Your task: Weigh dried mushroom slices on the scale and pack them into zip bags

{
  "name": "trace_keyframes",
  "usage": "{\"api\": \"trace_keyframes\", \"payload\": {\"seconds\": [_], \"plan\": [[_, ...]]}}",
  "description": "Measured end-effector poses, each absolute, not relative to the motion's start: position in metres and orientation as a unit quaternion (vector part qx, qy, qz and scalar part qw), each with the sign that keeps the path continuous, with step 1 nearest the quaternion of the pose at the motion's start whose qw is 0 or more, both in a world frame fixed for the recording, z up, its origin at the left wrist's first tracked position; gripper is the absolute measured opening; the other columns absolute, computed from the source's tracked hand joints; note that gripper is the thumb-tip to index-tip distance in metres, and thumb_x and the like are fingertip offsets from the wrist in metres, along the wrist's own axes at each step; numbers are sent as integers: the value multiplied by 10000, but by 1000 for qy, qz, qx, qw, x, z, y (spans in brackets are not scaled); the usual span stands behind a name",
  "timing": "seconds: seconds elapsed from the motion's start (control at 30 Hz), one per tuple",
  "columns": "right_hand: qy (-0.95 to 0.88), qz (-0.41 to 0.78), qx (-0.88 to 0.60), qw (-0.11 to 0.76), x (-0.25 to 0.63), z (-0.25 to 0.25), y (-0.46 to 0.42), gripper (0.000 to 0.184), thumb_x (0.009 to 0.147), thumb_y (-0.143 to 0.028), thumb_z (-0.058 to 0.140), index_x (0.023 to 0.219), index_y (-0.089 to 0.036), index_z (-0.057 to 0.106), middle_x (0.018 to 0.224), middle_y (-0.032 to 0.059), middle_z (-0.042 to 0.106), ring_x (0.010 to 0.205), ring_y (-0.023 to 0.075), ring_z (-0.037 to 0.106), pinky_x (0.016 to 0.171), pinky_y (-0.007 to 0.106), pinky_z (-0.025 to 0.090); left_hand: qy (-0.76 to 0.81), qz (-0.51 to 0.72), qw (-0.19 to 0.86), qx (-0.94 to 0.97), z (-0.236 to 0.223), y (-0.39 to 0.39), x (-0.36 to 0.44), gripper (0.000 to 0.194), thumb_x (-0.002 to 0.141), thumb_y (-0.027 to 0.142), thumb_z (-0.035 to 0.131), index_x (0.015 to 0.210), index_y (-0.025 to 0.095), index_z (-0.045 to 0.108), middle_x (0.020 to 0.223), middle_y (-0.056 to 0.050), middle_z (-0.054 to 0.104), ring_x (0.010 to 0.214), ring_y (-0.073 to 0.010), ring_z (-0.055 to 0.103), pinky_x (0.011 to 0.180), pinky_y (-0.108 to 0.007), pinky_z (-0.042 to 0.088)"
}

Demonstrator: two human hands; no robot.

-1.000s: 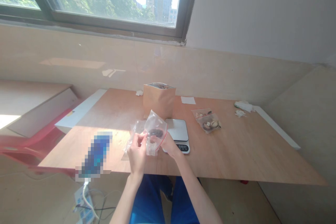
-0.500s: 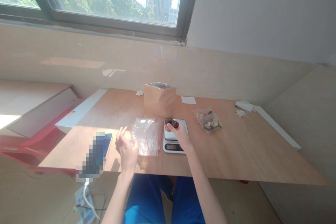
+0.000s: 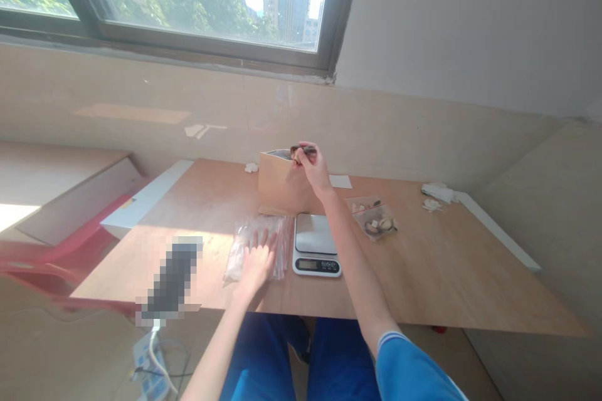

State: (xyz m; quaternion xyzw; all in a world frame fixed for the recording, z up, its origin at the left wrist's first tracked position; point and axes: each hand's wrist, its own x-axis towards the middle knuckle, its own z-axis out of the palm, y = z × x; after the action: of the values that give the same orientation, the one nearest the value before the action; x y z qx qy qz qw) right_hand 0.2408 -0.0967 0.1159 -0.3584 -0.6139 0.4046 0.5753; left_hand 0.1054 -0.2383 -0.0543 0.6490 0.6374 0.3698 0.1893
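Pinched in my right hand [image 3: 316, 170] is a dark brown piece with a paler underside, which looks like a dried mushroom [image 3: 296, 153]. It is at the open top of a standing brown paper bag [image 3: 278, 188]. My left hand [image 3: 258, 262] lies flat, fingers spread, on a stack of clear zip bags [image 3: 236, 260]. Beside the stack stands a white kitchen scale [image 3: 316, 235], its metal plate bare; my right forearm crosses over its right edge. What lies inside the paper bag is hidden.
Two filled zip bags [image 3: 375, 225] with dried pieces lie right of the scale. A white paper [image 3: 341, 182] sits behind. Crumpled white scraps [image 3: 433, 204] are at the far right. On the left, a blurred-out phone [image 3: 172, 279] is joined to a white cable [image 3: 153, 344].
My right hand has moved up from the scale to the paper bag's mouth, carrying the dark brown piece. The left hand has moved right and come down onto the zip bags.
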Motion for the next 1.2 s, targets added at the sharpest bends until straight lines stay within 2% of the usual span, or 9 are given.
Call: {"api": "trace_keyframes", "payload": {"seconds": [0.13,0.27,0.33,0.47,0.67,0.8,1.03,1.13,1.2], "plan": [[-695,245,-385,556,236,131,-67,268,869,-340,440,1107,-218,433,918,15,583,800,110,554,754,230,431,681,411,137,590,-25,-257,81,421,854,357,308,1153,164,534,1253,-157,515,1232,-252,409,1029,-427,291],[-769,144,-389,486,234,132,-47,223,847,-169,409,1057,-174,481,926,42,572,816,129,532,762,240,409,859,318,-6,402,-7,-278,32,784,747,488,451,1322,-15,273,1380,-311,255,1310,-431,158,1007,-586,189],[-800,130,-388,440,234,127,-44,242,808,-90,398,1015,-157,504,894,48,579,813,139,526,757,249,406,902,253,6,351,-8,-286,9,919,695,521,495,1330,-68,188,1358,-360,233,1280,-478,169,959,-624,215],[-825,111,-391,393,235,118,-46,309,767,-26,373,1001,-162,521,873,47,597,857,154,519,778,272,400,914,178,45,362,-20,-291,-13,824,667,557,500,1164,-92,395,1163,-368,434,1101,-479,409,849,-571,355],[-845,156,-373,350,243,123,-46,85,789,-187,533,859,-168,577,827,36,612,814,148,528,729,262,407,898,101,-19,427,-24,-288,-19,684,671,591,480,1031,10,493,1060,-267,535,1023,-403,487,832,-483,414],[-841,175,-401,318,248,131,-45,137,763,-276,600,852,-172,599,850,33,606,802,145,535,693,257,405,898,82,5,433,-21,-286,-25,682,643,628,468,1014,56,509,1051,-208,553,1002,-371,512,849,-437,428],[-794,146,-376,455,261,130,-69,223,871,-324,430,909,-179,595,949,45,610,873,141,554,798,277,420,893,119,83,426,-18,-286,-34,959,639,735,299,1082,-100,463,1102,-350,466,1102,-456,416,885,-531,348],[-761,110,-397,501,289,110,-83,250,886,-323,390,918,-183,594,953,60,607,898,156,552,799,286,427,895,135,147,400,-27,-285,-56,957,653,751,245,1142,-43,461,1167,-310,447,1163,-443,377,923,-538,320],[-736,85,-439,508,318,87,-90,257,886,-313,369,904,-187,592,945,71,608,915,173,550,783,298,436,872,182,203,407,-37,-287,-77,846,706,697,229,1174,34,468,1185,-252,454,1208,-401,357,957,-526,310]]}}
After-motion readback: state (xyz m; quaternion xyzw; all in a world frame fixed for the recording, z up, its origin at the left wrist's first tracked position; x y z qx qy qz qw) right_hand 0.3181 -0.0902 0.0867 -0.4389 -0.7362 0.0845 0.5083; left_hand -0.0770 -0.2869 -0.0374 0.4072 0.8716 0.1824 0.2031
